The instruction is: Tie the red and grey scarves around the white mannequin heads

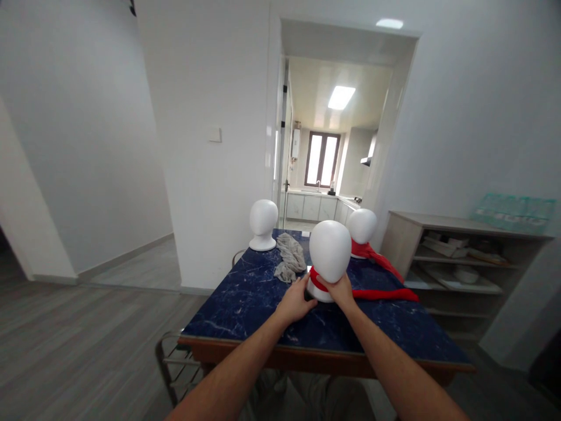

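A white foam mannequin head (pixel 330 248) stands upright on the blue marbled table (pixel 245 310), with a red scarf (pixel 385 294) around its neck. One end of the scarf trails to the right across the tabletop. My left hand (pixel 297 301) grips the head's base from the left, its thumb toward the front. On the other side, my right hand (pixel 340 290) closes round the neck, thumb pressed over the red cloth. Its other fingers are hidden behind the neck.
Another white head (pixel 263 221) stands at the back left, beside a crumpled grey scarf (pixel 290 257). At the back right, a third head (pixel 363 225) has red cloth (pixel 376 255) round its neck. A shelf unit (pixel 460 222) bears bottles (pixel 517 211). A metal-framed stool (pixel 169 356) stands left.
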`<act>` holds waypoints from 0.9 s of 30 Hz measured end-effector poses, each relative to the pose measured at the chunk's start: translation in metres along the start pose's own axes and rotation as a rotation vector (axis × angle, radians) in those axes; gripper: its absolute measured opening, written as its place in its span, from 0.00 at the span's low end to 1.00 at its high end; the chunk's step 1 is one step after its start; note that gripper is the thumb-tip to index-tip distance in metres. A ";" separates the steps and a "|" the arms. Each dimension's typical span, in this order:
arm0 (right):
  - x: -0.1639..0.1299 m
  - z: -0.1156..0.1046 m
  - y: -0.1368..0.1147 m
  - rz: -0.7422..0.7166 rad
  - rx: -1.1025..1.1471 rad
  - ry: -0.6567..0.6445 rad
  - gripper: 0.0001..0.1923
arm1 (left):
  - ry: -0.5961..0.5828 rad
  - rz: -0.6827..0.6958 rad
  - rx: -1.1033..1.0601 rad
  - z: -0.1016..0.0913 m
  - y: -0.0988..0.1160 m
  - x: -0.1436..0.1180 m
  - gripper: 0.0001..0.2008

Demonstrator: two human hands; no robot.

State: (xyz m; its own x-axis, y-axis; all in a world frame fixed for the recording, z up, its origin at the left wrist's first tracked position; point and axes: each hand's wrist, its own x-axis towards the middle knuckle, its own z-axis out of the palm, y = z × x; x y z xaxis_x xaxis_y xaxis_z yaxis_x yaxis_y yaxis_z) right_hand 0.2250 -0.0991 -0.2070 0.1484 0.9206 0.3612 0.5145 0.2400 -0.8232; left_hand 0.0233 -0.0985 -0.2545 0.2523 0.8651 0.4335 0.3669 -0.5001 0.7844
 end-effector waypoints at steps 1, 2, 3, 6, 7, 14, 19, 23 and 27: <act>0.004 -0.004 0.006 -0.005 -0.006 0.039 0.39 | 0.001 -0.012 0.023 0.001 -0.001 -0.001 0.47; 0.009 -0.010 0.012 -0.011 -0.012 0.083 0.45 | -0.001 -0.022 0.053 0.002 -0.003 -0.001 0.46; 0.015 -0.018 0.020 -0.014 -0.019 0.131 0.48 | -0.002 -0.031 0.080 0.002 -0.004 -0.002 0.44; 0.037 -0.057 0.048 0.003 -0.054 0.268 0.49 | 0.009 -0.062 0.101 0.004 -0.008 -0.003 0.38; 0.045 -0.073 0.059 0.016 -0.073 0.300 0.49 | 0.008 -0.064 0.107 0.005 -0.009 -0.003 0.36; 0.091 -0.156 0.112 0.101 -0.168 0.421 0.50 | -0.001 -0.064 0.103 0.006 -0.007 -0.004 0.29; 0.108 -0.162 0.133 0.106 -0.179 0.409 0.47 | -0.022 -0.064 0.134 0.005 -0.004 -0.006 0.28; 0.109 -0.156 0.145 0.120 -0.224 0.384 0.45 | -0.027 -0.060 0.154 0.005 -0.006 -0.007 0.28; 0.104 -0.150 0.150 0.075 -0.230 0.378 0.44 | -0.038 -0.060 0.155 0.005 -0.007 -0.007 0.28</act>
State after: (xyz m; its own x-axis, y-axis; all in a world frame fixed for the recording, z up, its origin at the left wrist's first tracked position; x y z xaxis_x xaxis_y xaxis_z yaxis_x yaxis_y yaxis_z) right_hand 0.4443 -0.0136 -0.2268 0.4688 0.7456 0.4737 0.6585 0.0625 -0.7500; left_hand 0.0234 -0.1010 -0.2653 0.2580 0.8931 0.3685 0.5155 -0.4498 0.7293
